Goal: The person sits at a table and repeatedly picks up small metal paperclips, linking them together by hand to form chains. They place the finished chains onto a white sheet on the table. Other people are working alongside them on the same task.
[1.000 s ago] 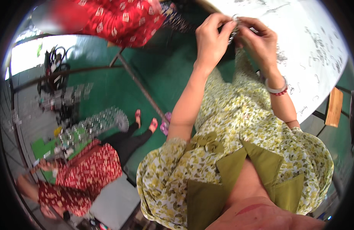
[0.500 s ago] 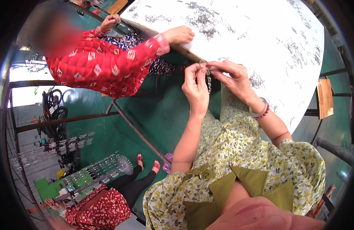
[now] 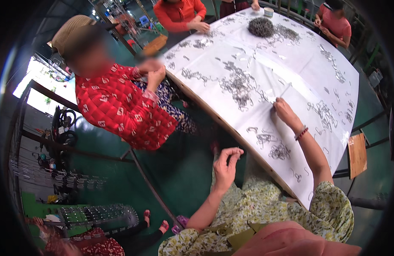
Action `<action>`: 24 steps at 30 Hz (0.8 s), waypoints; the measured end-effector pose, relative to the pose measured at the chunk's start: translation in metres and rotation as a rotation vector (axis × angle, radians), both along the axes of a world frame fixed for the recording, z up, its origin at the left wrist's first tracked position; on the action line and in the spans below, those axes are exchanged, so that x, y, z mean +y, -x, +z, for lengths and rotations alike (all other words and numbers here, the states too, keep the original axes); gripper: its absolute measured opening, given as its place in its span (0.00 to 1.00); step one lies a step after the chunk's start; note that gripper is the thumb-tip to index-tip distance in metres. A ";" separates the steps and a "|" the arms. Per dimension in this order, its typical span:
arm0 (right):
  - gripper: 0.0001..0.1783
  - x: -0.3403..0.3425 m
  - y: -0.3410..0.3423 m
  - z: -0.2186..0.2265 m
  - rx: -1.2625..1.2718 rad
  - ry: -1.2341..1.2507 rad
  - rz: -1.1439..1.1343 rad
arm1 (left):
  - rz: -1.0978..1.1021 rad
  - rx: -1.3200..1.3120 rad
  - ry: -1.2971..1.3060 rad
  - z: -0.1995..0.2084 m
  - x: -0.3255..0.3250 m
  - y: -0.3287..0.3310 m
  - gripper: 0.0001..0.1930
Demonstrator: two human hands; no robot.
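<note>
My left hand (image 3: 226,170) is raised just off the near edge of the white-covered table (image 3: 286,168). Its thumb and fingertips are pinched together; whatever is between them is too small to make out. Farther forward, my right hand (image 3: 287,116) reaches over the tabletop, fingertips together and pointing down at the cloth. They are beside a loose pile of small dark curved metal pieces (image 3: 239,87). I cannot make out what those fingertips hold. Nearer me lie smaller heaps of hook-like pieces (image 3: 279,151), between my two hands.
A person in a red patterned jacket (image 3: 120,106) sits at the table's left. Others work at the far side, near a dense dark heap (image 3: 261,27) and a cup (image 3: 268,12). A wooden stool (image 3: 357,155) stands right; a rack of metal parts (image 3: 98,215) stands lower left.
My hands have parted: the right has gone forward onto the table, the left has dropped back. The view has tilted up, showing more of the table. The neighbour's hands have drawn back together.
</note>
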State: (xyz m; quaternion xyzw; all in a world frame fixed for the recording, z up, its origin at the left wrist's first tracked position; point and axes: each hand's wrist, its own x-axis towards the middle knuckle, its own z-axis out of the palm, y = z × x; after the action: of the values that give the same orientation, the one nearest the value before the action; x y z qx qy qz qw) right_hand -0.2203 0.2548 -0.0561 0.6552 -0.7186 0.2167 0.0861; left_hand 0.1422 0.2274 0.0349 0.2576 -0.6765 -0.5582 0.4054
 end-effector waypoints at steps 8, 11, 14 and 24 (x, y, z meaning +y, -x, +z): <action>0.15 0.021 -0.140 0.106 -0.973 -0.101 0.004 | 0.046 -0.045 0.229 -0.002 -0.003 -0.001 0.03; 0.14 0.032 -0.185 0.118 -1.205 -0.036 0.137 | 0.029 -0.032 0.193 -0.003 -0.001 -0.001 0.05; 0.13 0.037 -0.211 0.126 -1.321 0.045 0.196 | 0.016 -0.051 0.224 0.000 -0.001 -0.004 0.05; 0.11 0.051 -0.225 0.137 -1.387 0.123 0.002 | 0.034 -0.131 0.415 -0.012 -0.003 -0.006 0.07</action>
State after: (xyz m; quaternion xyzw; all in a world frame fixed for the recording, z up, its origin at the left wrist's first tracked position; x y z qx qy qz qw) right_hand 0.0043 0.3059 0.0808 0.3601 -0.5937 0.6255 -0.3559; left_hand 0.1484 0.2239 0.0227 0.2154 -0.7975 -0.3822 0.4143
